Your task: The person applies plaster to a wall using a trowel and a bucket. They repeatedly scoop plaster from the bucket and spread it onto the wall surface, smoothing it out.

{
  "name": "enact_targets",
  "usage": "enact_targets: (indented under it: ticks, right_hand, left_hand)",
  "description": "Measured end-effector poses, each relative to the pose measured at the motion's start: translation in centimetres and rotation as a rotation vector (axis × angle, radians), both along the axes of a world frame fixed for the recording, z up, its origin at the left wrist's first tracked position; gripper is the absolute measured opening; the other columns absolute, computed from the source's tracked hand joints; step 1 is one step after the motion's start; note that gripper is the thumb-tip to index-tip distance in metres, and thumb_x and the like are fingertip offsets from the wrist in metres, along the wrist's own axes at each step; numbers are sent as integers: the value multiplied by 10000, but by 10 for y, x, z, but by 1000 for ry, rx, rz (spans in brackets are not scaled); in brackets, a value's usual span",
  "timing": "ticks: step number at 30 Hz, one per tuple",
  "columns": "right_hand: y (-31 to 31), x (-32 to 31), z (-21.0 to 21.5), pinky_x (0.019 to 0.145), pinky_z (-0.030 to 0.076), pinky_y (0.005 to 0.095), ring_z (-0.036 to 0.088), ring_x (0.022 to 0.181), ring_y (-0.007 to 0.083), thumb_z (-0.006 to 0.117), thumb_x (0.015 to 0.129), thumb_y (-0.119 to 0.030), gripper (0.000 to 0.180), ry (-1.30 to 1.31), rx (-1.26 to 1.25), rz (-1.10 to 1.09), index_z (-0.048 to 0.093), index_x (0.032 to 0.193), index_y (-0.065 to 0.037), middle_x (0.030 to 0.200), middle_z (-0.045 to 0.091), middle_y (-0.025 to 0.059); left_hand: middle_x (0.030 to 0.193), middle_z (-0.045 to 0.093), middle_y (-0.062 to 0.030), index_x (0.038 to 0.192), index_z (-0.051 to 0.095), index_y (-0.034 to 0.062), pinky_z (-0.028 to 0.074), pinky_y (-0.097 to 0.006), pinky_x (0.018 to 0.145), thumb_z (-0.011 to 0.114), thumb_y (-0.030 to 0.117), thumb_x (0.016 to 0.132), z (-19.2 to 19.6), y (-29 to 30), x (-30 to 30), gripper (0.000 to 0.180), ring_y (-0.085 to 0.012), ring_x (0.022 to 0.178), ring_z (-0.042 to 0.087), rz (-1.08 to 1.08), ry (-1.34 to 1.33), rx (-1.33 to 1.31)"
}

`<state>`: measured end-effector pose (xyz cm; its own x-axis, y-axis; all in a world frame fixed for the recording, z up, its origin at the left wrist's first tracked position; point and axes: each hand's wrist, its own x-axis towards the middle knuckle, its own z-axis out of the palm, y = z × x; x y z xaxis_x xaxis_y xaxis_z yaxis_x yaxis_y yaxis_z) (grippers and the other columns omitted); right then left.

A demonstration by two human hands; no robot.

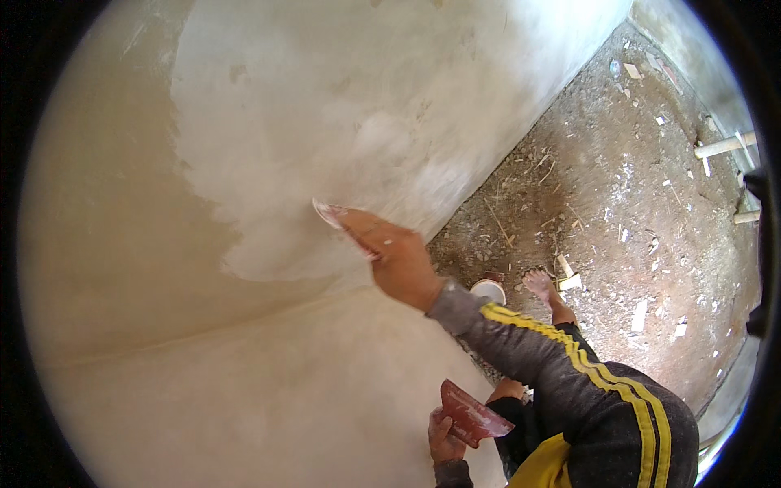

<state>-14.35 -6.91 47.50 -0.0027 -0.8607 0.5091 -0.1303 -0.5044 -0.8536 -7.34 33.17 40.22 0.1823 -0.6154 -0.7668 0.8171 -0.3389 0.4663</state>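
My right hand [407, 267] reaches out across the plastered wall [325, 106], its fingers closed around a reddish putty scraper [358, 237]. White paste coats the scraper's far tip, which is at the wall; whether it presses on the surface I cannot tell. A lighter, smoother-looking patch of coating spreads over the wall around and above that hand. Lower down, close to my body, my left hand [444, 439] grips a second scraper, a flat dark-red plate [472, 415] with white smears on its face. Part of that hand's fingers is behind the plate.
A round white container [488, 291] stands on the floor between the wall and my bare foot [538, 285]. Pale scraps and chips litter the brown dirt floor [602, 211]. Light poles [724, 146] jut in at the right, near another wall [691, 49].
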Motion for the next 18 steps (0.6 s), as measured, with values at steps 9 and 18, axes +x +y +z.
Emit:
enact_targets:
  ticks: [9, 18]
  right_hand:
    - [-75, -35, -60, 1121, 440, 439, 533, 1330, 373, 604, 774, 122, 658, 142, -103, -533, 586, 1398, -86, 1414, 575, 191]
    - [-63, -77, -84, 746, 481, 257, 570, 845, 78, 569, 910, 50, 347, -865, 569, -202, 629, 1251, 39, 1055, 690, 54]
  left_hand:
    - [1156, 647, -163, 1193, 525, 12, 559, -469, 927, 686, 95, 862, 4, 0, -2, 378, -297, 1053, 648, 17, -80, 49]
    - [1156, 648, -142, 1208, 530, 33, 555, -458, 935, 681, 16, 818, 10, -23, -9, 418, -279, 1061, 646, -65, -36, -2]
